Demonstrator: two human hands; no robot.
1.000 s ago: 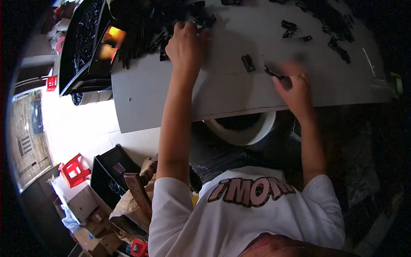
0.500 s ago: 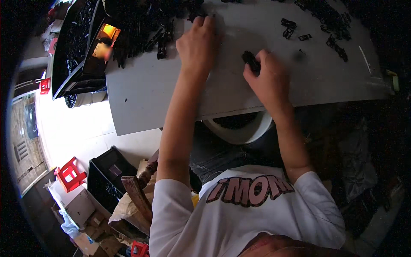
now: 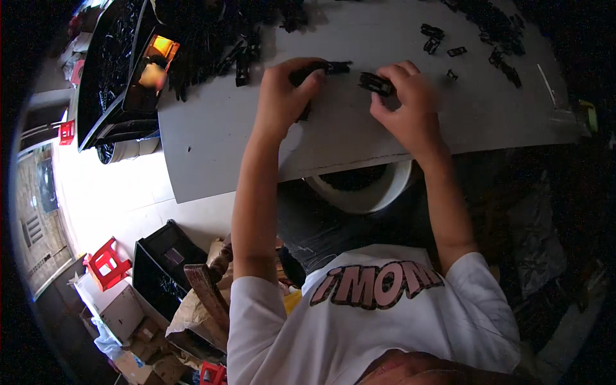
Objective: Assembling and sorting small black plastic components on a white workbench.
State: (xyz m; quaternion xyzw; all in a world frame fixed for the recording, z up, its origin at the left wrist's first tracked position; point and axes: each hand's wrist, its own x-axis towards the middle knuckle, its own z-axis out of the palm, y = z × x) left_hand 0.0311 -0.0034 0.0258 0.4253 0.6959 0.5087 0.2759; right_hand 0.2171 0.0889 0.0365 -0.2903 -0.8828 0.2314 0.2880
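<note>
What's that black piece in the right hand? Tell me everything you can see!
The black piece is small and longish, with uneven edges and a faint shine, and looks like plastic. The right hand pinches it near its right end; the other end pokes out leftward, slightly raised. It's over the grey table, but I can't tell whether it touches it. Finer details are too dark to see.

Head-worn left fisheye; faces down; hands (image 3: 278, 95) and table (image 3: 218, 144) near

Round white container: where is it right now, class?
In the head view, the round white container is just right of centre, showing below the near edge of the grey table, between the left forearm and right forearm.
</note>
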